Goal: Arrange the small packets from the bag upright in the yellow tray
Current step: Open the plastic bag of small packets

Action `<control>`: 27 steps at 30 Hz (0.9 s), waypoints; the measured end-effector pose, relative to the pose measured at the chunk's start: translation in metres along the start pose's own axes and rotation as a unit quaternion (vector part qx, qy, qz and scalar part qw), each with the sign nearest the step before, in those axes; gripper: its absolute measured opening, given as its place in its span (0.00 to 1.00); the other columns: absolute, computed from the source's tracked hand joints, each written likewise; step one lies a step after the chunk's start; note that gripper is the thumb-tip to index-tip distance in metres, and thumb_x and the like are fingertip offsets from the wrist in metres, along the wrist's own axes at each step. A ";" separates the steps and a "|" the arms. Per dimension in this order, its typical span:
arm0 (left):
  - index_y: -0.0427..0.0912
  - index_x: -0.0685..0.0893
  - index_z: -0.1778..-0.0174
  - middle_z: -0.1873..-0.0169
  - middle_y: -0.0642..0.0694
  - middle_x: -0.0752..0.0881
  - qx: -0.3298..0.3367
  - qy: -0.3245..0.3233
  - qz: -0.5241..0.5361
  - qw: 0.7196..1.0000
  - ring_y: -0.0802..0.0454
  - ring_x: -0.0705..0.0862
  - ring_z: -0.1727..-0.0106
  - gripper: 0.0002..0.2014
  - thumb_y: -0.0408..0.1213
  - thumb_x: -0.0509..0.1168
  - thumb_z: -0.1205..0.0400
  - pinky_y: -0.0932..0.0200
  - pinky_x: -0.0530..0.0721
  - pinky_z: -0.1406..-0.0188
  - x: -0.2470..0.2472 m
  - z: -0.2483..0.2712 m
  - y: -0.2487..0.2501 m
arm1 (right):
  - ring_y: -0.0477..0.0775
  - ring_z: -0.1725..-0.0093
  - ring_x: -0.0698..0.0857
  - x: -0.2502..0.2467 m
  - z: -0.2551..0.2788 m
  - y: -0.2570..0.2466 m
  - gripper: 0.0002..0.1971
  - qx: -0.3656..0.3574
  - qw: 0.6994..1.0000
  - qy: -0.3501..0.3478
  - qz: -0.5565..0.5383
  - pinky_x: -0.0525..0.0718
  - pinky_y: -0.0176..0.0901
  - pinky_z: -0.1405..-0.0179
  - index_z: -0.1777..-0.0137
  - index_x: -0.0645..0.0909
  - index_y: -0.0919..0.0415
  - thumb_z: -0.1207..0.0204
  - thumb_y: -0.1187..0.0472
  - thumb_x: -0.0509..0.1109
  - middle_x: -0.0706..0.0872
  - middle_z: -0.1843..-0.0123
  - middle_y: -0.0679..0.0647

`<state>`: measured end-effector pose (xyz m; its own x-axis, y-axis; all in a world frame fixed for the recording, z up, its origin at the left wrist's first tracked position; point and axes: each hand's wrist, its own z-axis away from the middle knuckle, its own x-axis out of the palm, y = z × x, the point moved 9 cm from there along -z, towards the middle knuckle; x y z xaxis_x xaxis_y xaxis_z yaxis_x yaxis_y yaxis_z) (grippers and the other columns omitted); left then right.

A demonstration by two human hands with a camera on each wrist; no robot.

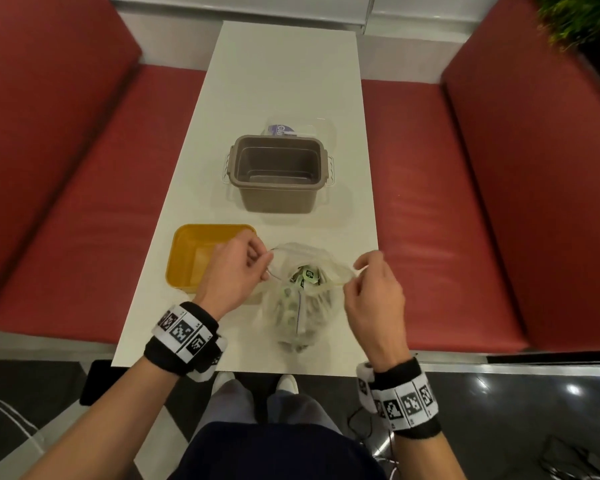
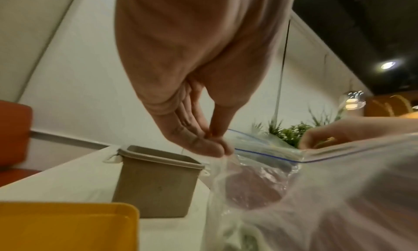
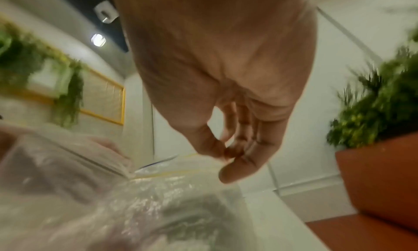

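The clear zip bag point(image 1: 300, 299) stood on the near end of the white surface point(image 1: 278, 81), its mouth pulled open. The left hand point(image 1: 227, 271) pinched the bag's left rim and the right hand point(image 1: 373, 296) pinched its right rim. Small packets point(image 1: 307, 274) showed inside, blurred, seemingly green-labelled. The yellow tray point(image 1: 187, 258) lay just left of the bag, and a grey tub point(image 1: 278, 171) sat farther away

White rectangular table point(image 1: 284, 81) between two red upholstered benches point(image 1: 66, 188), backrests on both sides. Pale wall behind. Dark glossy floor point(image 1: 534, 403) with light glare. Green plants point(image 3: 373, 103) by right bench. Ceiling spotlight point(image 2: 387, 65) on, dark ceiling.
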<state>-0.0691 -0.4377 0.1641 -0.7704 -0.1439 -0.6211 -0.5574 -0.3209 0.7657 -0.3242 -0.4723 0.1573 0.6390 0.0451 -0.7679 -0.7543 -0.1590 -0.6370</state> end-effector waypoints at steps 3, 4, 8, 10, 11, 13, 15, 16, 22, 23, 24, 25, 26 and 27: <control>0.50 0.76 0.45 0.62 0.49 0.92 -0.016 0.000 0.024 1.000 0.58 0.93 0.65 0.16 0.51 0.76 0.15 0.46 0.95 0.58 0.002 0.008 -0.003 | 0.53 0.61 0.87 -0.012 -0.001 -0.004 0.11 -0.033 0.996 0.033 -0.078 0.87 0.55 0.62 0.46 0.72 0.50 0.09 0.68 0.62 0.79 0.52 0.50; 0.51 0.73 0.44 0.63 0.49 0.92 -0.020 -0.029 0.005 0.999 0.57 0.93 0.65 0.21 0.58 0.76 0.17 0.46 0.93 0.59 0.013 0.013 -0.002 | 0.53 0.61 0.88 -0.008 0.001 -0.012 0.13 -0.048 0.994 0.018 -0.102 0.89 0.49 0.61 0.47 0.76 0.49 0.09 0.70 0.61 0.78 0.50 0.51; 0.49 0.67 0.39 0.68 0.49 0.93 -0.022 -0.103 -0.017 0.994 0.57 0.93 0.68 0.27 0.49 0.81 0.18 0.41 0.94 0.57 0.045 0.026 0.002 | 0.48 0.52 0.84 0.025 0.013 -0.027 0.22 -0.053 0.992 -0.079 -0.085 0.82 0.31 0.53 0.43 0.93 0.50 0.17 0.75 0.62 0.71 0.44 0.52; 0.47 0.68 0.37 0.67 0.47 0.94 -0.020 -0.108 0.020 0.994 0.56 0.94 0.67 0.26 0.39 0.80 0.17 0.40 0.95 0.54 0.039 0.025 0.004 | 0.36 0.52 0.81 0.031 0.016 -0.016 0.13 0.014 0.985 -0.105 -0.137 0.79 0.32 0.53 0.46 0.92 0.64 0.18 0.75 0.66 0.73 0.47 0.51; 0.48 0.68 0.37 0.65 0.45 0.94 -0.016 -0.100 0.033 0.994 0.56 0.94 0.66 0.25 0.38 0.80 0.16 0.40 0.96 0.54 0.031 0.023 0.003 | 0.34 0.57 0.82 0.028 0.016 -0.008 0.08 0.055 0.977 -0.103 -0.180 0.80 0.34 0.56 0.46 0.87 0.72 0.18 0.76 0.67 0.76 0.51 0.52; 0.51 0.68 0.39 0.62 0.43 0.93 -0.002 -0.058 0.051 0.997 0.54 0.94 0.64 0.24 0.36 0.79 0.16 0.41 0.96 0.54 0.006 0.016 -0.001 | 0.42 0.63 0.84 0.010 0.015 0.006 0.06 0.094 0.966 -0.069 -0.229 0.84 0.42 0.62 0.53 0.79 0.70 0.18 0.78 0.66 0.78 0.52 0.59; 0.54 0.70 0.43 0.63 0.45 0.93 0.031 -0.014 0.059 0.998 0.52 0.94 0.63 0.21 0.35 0.78 0.15 0.44 0.95 0.55 -0.019 0.010 -0.001 | 0.53 0.59 0.83 -0.008 0.012 0.017 0.12 0.090 0.972 -0.029 -0.215 0.84 0.53 0.61 0.60 0.75 0.65 0.19 0.79 0.64 0.75 0.45 0.63; 0.55 0.73 0.45 0.63 0.46 0.92 0.054 -0.010 0.058 0.997 0.52 0.94 0.63 0.19 0.34 0.78 0.15 0.46 0.95 0.55 -0.024 0.013 0.000 | 0.43 0.58 0.80 -0.016 0.015 0.019 0.11 0.080 0.982 -0.011 -0.172 0.82 0.44 0.58 0.60 0.77 0.67 0.19 0.79 0.64 0.74 0.44 0.60; 0.56 0.91 0.48 0.47 0.54 0.83 0.109 -0.020 -0.032 0.993 0.55 0.88 0.53 0.12 0.33 0.66 0.09 0.47 0.91 0.45 0.002 0.030 0.014 | 0.34 0.50 0.78 0.006 0.034 -0.010 0.16 0.062 0.995 -0.073 -0.031 0.74 0.29 0.56 0.46 0.85 0.52 0.08 0.47 0.59 0.70 0.36 0.55; 0.54 0.89 0.44 0.44 0.56 0.81 0.093 -0.009 -0.030 0.995 0.59 0.88 0.54 0.06 0.38 0.68 0.09 0.51 0.89 0.43 0.006 0.033 0.014 | 0.41 0.51 0.80 0.013 0.039 -0.009 0.20 0.088 0.991 -0.096 -0.015 0.76 0.40 0.53 0.44 0.84 0.50 0.08 0.37 0.58 0.71 0.36 0.55; 0.52 0.87 0.40 0.42 0.57 0.78 0.079 0.001 -0.037 0.996 0.62 0.88 0.57 0.06 0.44 0.71 0.11 0.56 0.86 0.42 0.009 0.035 0.013 | 0.46 0.52 0.81 0.018 0.043 -0.008 0.23 0.104 0.989 -0.107 0.006 0.76 0.48 0.51 0.42 0.83 0.48 0.11 0.30 0.59 0.72 0.37 0.53; 0.52 0.83 0.36 0.40 0.57 0.75 0.067 0.001 -0.051 0.996 0.64 0.87 0.58 0.14 0.49 0.75 0.14 0.59 0.83 0.43 0.012 0.037 0.012 | 0.53 0.52 0.83 0.018 0.044 -0.008 0.24 0.106 0.988 -0.107 0.024 0.75 0.50 0.49 0.39 0.81 0.48 0.13 0.28 0.63 0.72 0.38 0.51; 0.51 0.79 0.31 0.38 0.57 0.73 0.061 -0.011 -0.063 0.996 0.64 0.88 0.58 0.22 0.50 0.79 0.17 0.60 0.82 0.43 0.015 0.037 0.010 | 0.55 0.53 0.83 0.019 0.044 -0.008 0.22 0.097 0.989 -0.108 0.035 0.74 0.50 0.49 0.35 0.79 0.48 0.15 0.32 0.70 0.71 0.37 0.51; 0.51 0.77 0.25 0.35 0.56 0.70 0.053 -0.023 -0.067 0.996 0.63 0.88 0.55 0.29 0.47 0.81 0.19 0.59 0.84 0.40 0.014 0.037 0.007 | 0.54 0.54 0.84 0.019 0.044 -0.007 0.21 0.086 0.989 -0.117 0.032 0.74 0.48 0.50 0.30 0.77 0.47 0.16 0.39 0.75 0.71 0.35 0.51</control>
<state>-0.0949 -0.4075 0.1670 -0.6990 -0.0635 -0.7123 -0.6836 -0.2329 0.6917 -0.3134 -0.4270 0.1446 0.5523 0.2710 -0.7883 -0.8192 0.0013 -0.5735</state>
